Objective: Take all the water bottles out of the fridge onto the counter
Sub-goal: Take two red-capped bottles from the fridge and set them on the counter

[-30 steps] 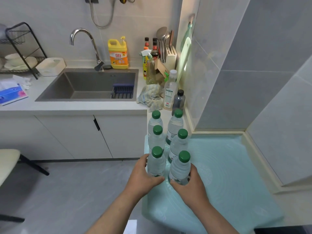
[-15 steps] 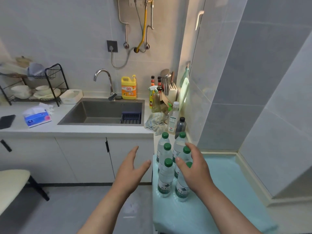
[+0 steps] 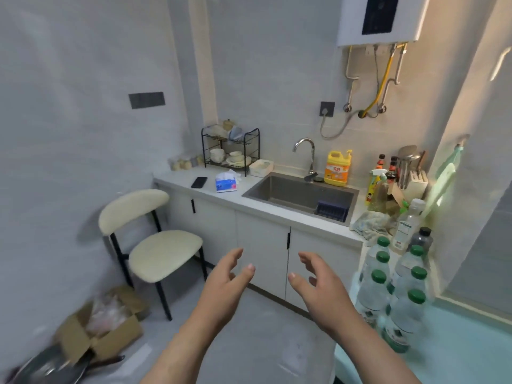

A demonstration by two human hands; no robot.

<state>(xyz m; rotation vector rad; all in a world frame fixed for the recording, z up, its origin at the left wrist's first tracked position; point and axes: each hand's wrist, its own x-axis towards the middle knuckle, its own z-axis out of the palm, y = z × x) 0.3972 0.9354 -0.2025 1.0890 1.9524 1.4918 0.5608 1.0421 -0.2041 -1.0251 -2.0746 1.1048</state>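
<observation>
- Chair, cream seat/back, blk legs.
- Cardboard box, open, on floor nr chair.
- Sink w/ faucet behind it; yellow detergent jug beside the faucet.
- Dish rack w/ bowls; tissue pack & phone in front of it.
- Water heater, wall-mtd.

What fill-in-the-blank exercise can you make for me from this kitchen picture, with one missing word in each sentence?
The water bottles all have ____ caps.
The left hand and the right hand hold ____.
The chair has ____ legs.
The detergent jug behind the sink is ____.
Missing words: green; nothing; black; yellow.
</observation>
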